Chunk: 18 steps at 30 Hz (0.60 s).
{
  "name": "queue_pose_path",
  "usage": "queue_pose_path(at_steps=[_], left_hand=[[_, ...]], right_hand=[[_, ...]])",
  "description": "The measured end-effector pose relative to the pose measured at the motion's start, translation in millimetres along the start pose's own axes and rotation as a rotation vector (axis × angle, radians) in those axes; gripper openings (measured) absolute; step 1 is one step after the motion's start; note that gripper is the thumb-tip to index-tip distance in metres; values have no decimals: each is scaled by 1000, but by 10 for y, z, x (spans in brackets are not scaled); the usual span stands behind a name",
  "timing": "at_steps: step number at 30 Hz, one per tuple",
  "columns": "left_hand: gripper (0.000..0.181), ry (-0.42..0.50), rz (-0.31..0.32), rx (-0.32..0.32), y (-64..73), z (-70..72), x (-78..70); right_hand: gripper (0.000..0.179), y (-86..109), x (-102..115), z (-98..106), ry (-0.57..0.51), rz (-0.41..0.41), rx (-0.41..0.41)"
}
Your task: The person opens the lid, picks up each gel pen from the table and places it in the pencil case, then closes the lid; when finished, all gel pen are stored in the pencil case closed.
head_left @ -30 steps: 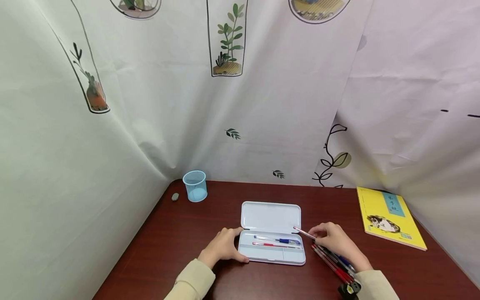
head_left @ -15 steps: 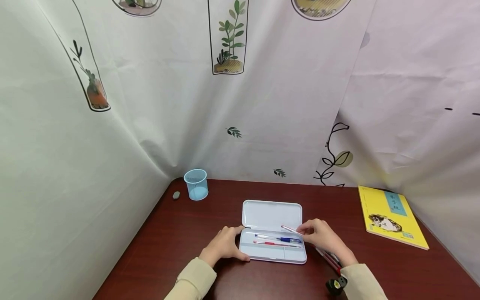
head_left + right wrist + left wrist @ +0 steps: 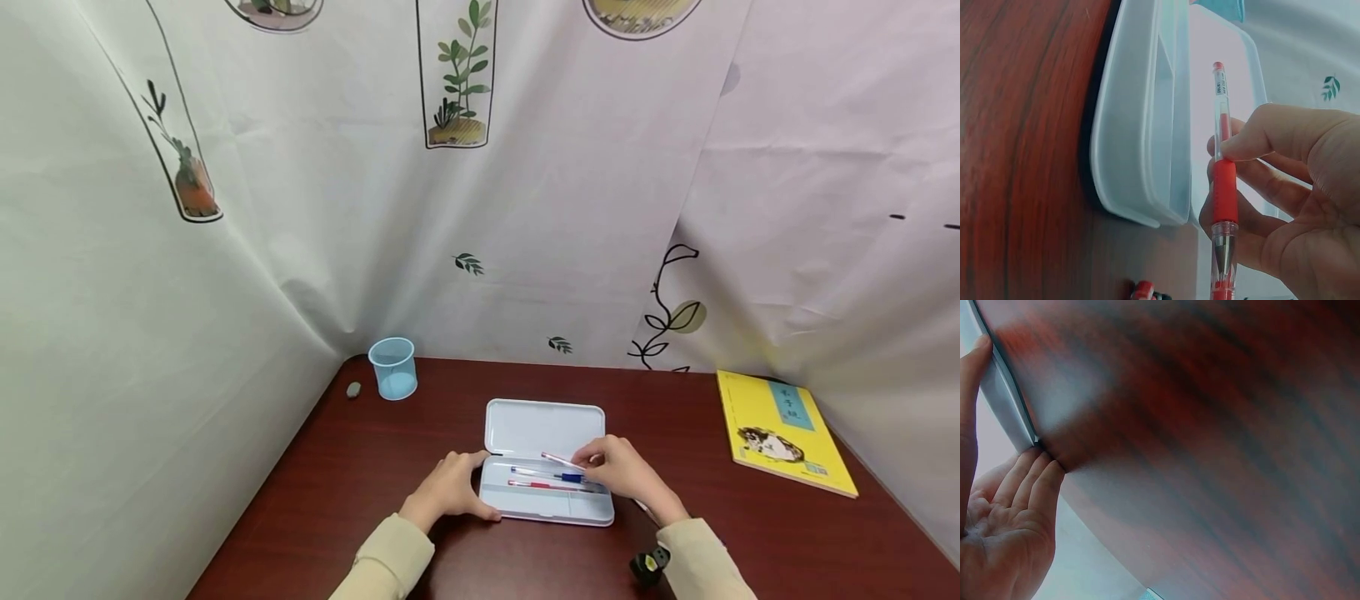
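Observation:
A white pencil case (image 3: 525, 502) lies with its lid (image 3: 543, 423) raised at the back. Its left end sits between thumb and fingers of my left hand (image 3: 446, 487), which steadies it. In the left wrist view, the thumb touches one corner of the case (image 3: 1007, 394) and the fingertips the other. My right hand (image 3: 624, 472) pinches a clear gel pen (image 3: 1225, 187) with red grip and capped tip, above the case's right half. Inside, a blue gel pen (image 3: 531, 473) and a red pen (image 3: 536, 484) lie lengthwise, partly hidden by the right hand.
Right of the case, pens (image 3: 1143, 290) lie mostly under the right forearm, near a small black object (image 3: 649, 565). At the back left stand a light-blue mesh cup (image 3: 394, 372) and a small grey lump (image 3: 353, 390). A yellow book (image 3: 780, 437) lies far right.
My right hand has carried the red gel pen leftward from beside the pens on the table to above the case. The left hand has stayed at the case's left end.

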<state>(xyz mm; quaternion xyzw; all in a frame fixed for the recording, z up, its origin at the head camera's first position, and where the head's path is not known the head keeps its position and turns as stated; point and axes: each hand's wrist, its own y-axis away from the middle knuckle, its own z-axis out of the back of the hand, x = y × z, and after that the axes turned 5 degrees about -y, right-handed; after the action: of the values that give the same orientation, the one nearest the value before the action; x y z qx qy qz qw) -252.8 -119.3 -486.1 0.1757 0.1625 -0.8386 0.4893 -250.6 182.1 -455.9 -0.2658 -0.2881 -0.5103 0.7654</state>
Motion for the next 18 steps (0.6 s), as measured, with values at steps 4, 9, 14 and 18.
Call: queue_pose_path(at_steps=[4, 9, 14, 18], left_hand=[[85, -4, -4, -1, -2, -1, 3], [84, -1, -4, -3, -6, 3, -5], [84, -8, -8, -9, -5, 6, -12], [83, -6, -6, -8, 0, 6, -14]], right_hand=[[18, -16, 17, -33, 16, 35, 4], [18, -35, 47, -69, 7, 46, 25], [18, -67, 79, -112, 19, 55, 45], [18, -84, 102, -150, 13, 55, 64]])
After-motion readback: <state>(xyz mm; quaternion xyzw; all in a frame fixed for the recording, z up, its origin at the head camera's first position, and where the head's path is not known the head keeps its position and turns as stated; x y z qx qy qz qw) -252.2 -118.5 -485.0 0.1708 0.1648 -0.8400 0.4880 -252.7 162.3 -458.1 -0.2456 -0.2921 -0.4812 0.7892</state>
